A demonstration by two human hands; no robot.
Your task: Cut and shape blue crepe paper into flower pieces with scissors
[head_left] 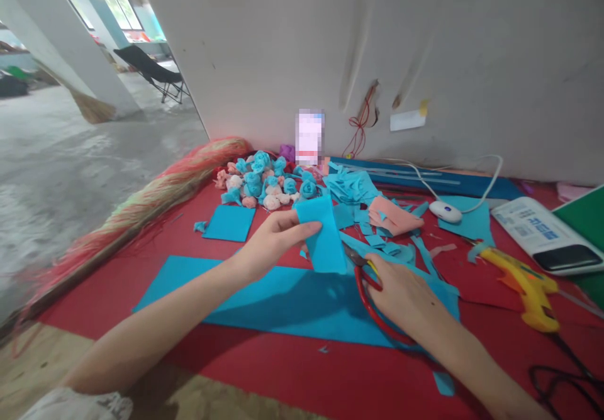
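Note:
My left hand (278, 237) pinches a blue rectangular piece (326, 244) between thumb and fingers, holding it up over the table. My right hand (401, 291) is closed around red-handled scissors (372, 303), whose blades are beside the piece's right edge; whether they touch it I cannot tell. Beneath both hands lies a long blue strip (278, 297) on the red tabletop (264, 360). A blue square (229, 222) rests to the left of the held piece. Blue scraps (353, 187) and a folded pink piece (394, 215) lie behind the scissors.
Behind my left hand sit several blue and pink rosettes (253, 184). A yellow glue gun (523, 285), a white device (547, 234) and a white cable are at the right. A fringed bundle (155, 200) runs along the left edge. A lit screen (309, 137) stands against the wall.

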